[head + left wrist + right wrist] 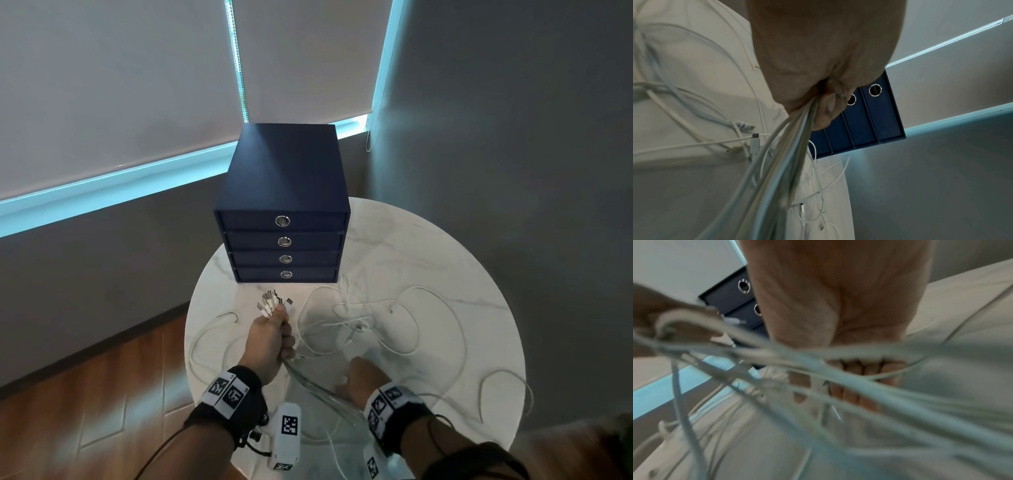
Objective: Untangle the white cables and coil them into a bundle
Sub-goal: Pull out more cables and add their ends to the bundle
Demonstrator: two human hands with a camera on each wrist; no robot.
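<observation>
My left hand (279,337) is a fist round a bunch of white cables (359,320), just below their plug ends (270,303), which fan out above the fist. In the left wrist view the gripped strands (781,162) stream down out of the left hand (824,104). From the fist they run toward me and pass beneath my right hand (354,371), which hovers low over the table. In the blurred right wrist view its fingers (851,395) lie fairly straight, with cables (890,395) crossing under the palm. The remaining cable lies in loose tangled loops on the right.
A dark blue box of several drawers (284,192) stands at the back of the round white marble table (445,246). Cable loops reach the table's left edge (195,346) and right edge (507,394). Wooden floor lies below on the left, grey walls behind.
</observation>
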